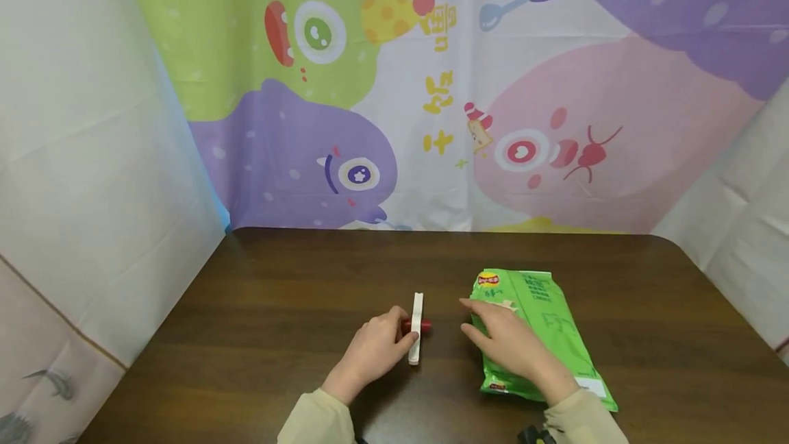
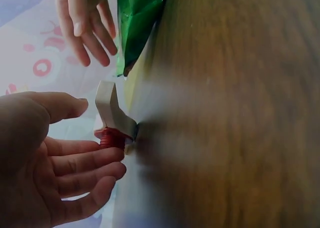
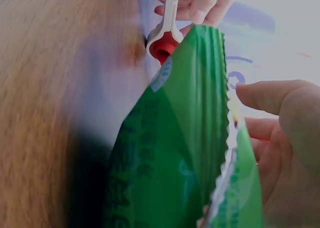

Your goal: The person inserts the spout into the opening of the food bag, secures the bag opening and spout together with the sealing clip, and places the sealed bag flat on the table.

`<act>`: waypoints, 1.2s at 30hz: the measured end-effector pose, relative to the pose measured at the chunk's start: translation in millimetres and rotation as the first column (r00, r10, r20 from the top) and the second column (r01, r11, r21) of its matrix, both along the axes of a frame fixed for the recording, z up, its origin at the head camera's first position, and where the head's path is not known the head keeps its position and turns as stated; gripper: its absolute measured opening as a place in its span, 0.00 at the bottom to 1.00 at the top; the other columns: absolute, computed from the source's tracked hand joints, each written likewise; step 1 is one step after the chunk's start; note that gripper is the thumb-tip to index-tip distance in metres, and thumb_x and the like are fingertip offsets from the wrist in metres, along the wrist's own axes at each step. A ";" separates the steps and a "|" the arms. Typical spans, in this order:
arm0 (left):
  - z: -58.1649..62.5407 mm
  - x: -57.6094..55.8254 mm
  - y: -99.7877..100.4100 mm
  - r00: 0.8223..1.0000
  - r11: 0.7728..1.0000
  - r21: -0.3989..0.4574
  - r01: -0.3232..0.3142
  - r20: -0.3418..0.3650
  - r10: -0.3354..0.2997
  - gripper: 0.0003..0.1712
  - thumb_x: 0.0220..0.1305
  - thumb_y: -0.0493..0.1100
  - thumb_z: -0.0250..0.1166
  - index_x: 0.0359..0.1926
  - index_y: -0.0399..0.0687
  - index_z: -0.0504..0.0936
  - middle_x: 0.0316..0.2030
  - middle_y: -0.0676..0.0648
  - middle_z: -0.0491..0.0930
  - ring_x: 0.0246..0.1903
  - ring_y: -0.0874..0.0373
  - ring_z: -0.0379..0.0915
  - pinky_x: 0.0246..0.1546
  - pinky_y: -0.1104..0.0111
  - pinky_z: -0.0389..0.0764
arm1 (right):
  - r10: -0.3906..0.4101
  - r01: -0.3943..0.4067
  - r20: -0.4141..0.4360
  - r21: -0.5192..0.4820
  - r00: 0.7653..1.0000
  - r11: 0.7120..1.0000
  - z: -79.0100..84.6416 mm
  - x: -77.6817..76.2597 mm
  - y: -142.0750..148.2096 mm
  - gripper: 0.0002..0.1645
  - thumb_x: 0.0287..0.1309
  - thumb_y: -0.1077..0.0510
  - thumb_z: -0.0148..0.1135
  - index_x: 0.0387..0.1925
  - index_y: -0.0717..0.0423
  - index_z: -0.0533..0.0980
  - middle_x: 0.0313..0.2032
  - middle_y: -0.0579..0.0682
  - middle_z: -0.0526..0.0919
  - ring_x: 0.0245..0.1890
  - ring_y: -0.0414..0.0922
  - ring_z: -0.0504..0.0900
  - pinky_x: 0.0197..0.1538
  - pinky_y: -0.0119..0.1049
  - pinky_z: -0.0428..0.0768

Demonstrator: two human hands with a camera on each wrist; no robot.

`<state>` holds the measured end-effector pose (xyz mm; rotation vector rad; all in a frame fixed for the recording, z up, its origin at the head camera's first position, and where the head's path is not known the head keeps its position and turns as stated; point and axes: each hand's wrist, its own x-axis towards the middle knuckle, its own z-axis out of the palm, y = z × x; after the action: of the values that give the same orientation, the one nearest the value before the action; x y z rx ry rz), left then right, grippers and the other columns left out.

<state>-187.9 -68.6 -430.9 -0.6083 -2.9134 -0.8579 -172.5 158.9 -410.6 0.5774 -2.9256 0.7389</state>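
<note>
A white bag clip [image 1: 417,327] with a red threaded spout [image 2: 111,138] stands on the brown table. My left hand [image 1: 377,344] is beside it, fingertips close to the red spout. In the left wrist view the thumb is apart from the clip and the fingers are loosely bent; whether they touch the spout I cannot tell. To the right lies a green snack bag [image 1: 557,334]. My right hand [image 1: 511,338] hovers over its left side with fingers spread, gripping nothing. The bag's crimped edge [image 3: 212,53] shows in the right wrist view and hides part of that hand.
The dark wooden table [image 1: 296,273] runs back to a hanging cloth [image 1: 431,177] printed with cartoon monsters. Pale cloth [image 1: 92,122] hangs on the left side, and more white cloth [image 1: 740,197] on the right.
</note>
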 end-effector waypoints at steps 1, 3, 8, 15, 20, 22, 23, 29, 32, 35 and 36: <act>-0.2 0.6 0.5 1.000 1.000 -0.001 -0.006 0.002 0.006 0.15 0.58 0.49 0.60 0.40 0.45 0.74 0.19 0.56 0.69 0.17 0.65 0.63 0.18 0.72 0.64 | 0.000 0.000 -0.003 0.001 1.000 1.000 0.2 0.1 -1.0 0.27 0.61 0.50 0.53 0.59 0.58 0.67 0.57 0.53 0.73 0.58 0.53 0.69 0.59 0.50 0.65; -0.3 1.8 0.8 1.000 1.000 -0.005 -0.017 0.010 0.017 0.15 0.57 0.49 0.61 0.41 0.44 0.74 0.20 0.55 0.71 0.18 0.63 0.64 0.19 0.71 0.65 | 0.003 -0.003 -0.002 0.003 1.000 1.000 0.7 -0.2 -3.2 0.28 0.61 0.50 0.53 0.60 0.58 0.67 0.57 0.54 0.73 0.58 0.52 0.69 0.58 0.49 0.66; -0.3 3.1 0.3 0.999 0.999 -0.026 -0.040 0.024 0.040 0.20 0.55 0.50 0.62 0.43 0.42 0.73 0.23 0.52 0.74 0.19 0.61 0.67 0.20 0.68 0.67 | 0.007 -0.007 0.029 0.005 1.000 1.000 2.9 -2.5 -9.5 0.29 0.62 0.48 0.51 0.61 0.57 0.65 0.57 0.53 0.72 0.58 0.52 0.70 0.58 0.48 0.67; -1.8 3.6 1.3 0.998 0.999 -0.048 -0.015 0.059 0.018 0.29 0.52 0.54 0.65 0.48 0.40 0.72 0.37 0.45 0.79 0.32 0.53 0.76 0.30 0.61 0.75 | -0.012 0.012 0.066 0.009 0.998 1.000 4.1 -6.9 -17.4 0.29 0.62 0.47 0.51 0.61 0.57 0.66 0.56 0.52 0.73 0.57 0.51 0.71 0.57 0.48 0.67; -2.0 5.0 0.0 0.998 0.999 -0.052 0.009 0.062 -0.006 0.31 0.50 0.54 0.67 0.50 0.39 0.71 0.40 0.44 0.78 0.36 0.52 0.76 0.33 0.60 0.76 | -0.030 0.028 0.079 0.026 0.996 0.999 5.3 -10.7 -24.8 0.28 0.61 0.48 0.53 0.60 0.56 0.66 0.55 0.51 0.75 0.54 0.50 0.73 0.55 0.47 0.70; -1.5 5.3 -0.1 0.998 0.999 -0.052 0.013 0.057 -0.010 0.30 0.51 0.52 0.66 0.49 0.38 0.71 0.40 0.44 0.78 0.35 0.52 0.76 0.33 0.61 0.75 | -0.035 0.033 0.091 0.023 0.995 0.999 6.9 -11.8 -27.6 0.28 0.61 0.48 0.53 0.60 0.56 0.66 0.55 0.51 0.75 0.54 0.50 0.74 0.54 0.47 0.71; -1.3 5.4 -0.1 0.998 0.999 -0.051 0.015 0.058 -0.013 0.29 0.51 0.51 0.66 0.49 0.38 0.71 0.40 0.44 0.78 0.35 0.53 0.76 0.33 0.61 0.75 | -0.034 0.032 0.098 0.019 0.995 0.999 7.6 -12.2 -29.0 0.28 0.61 0.48 0.53 0.60 0.56 0.66 0.55 0.51 0.74 0.54 0.49 0.74 0.54 0.47 0.71; -0.9 5.4 -0.1 0.996 0.998 -0.050 0.047 0.073 -0.044 0.23 0.53 0.41 0.63 0.50 0.38 0.70 0.38 0.45 0.76 0.28 0.57 0.72 0.28 0.65 0.73 | -0.009 0.012 0.123 -0.027 0.992 1.000 7.8 -12.0 -34.3 0.28 0.62 0.50 0.52 0.60 0.58 0.66 0.57 0.53 0.72 0.57 0.50 0.70 0.57 0.47 0.68; -1.5 4.8 -0.3 0.997 0.997 -0.059 0.058 0.055 -0.055 0.21 0.52 0.37 0.62 0.49 0.38 0.71 0.35 0.46 0.76 0.27 0.58 0.71 0.26 0.66 0.72 | -0.010 0.015 0.128 -0.038 0.992 0.999 6.2 -11.3 -34.4 0.27 0.62 0.50 0.52 0.60 0.57 0.66 0.58 0.55 0.71 0.60 0.52 0.67 0.59 0.49 0.65; -2.5 4.2 -0.8 0.998 0.996 -0.067 0.066 0.024 -0.064 0.21 0.51 0.36 0.62 0.48 0.39 0.71 0.35 0.46 0.76 0.29 0.57 0.72 0.28 0.65 0.73 | -0.021 0.026 0.131 -0.042 0.991 0.999 4.5 -10.9 -33.2 0.27 0.62 0.51 0.52 0.60 0.56 0.66 0.59 0.55 0.70 0.61 0.53 0.65 0.60 0.50 0.64; -2.7 4.0 -1.0 0.998 0.995 -0.070 0.068 0.013 -0.068 0.22 0.50 0.36 0.62 0.48 0.39 0.71 0.35 0.46 0.76 0.30 0.57 0.73 0.29 0.64 0.74 | -0.024 0.030 0.129 -0.045 0.991 0.999 3.8 -10.9 -32.7 0.27 0.62 0.51 0.52 0.60 0.56 0.66 0.59 0.55 0.70 0.61 0.54 0.65 0.60 0.51 0.63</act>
<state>-183.9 -69.5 -433.6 -0.7140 -2.9596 -0.7697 -183.4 126.2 -406.9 0.5025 -3.0167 0.8704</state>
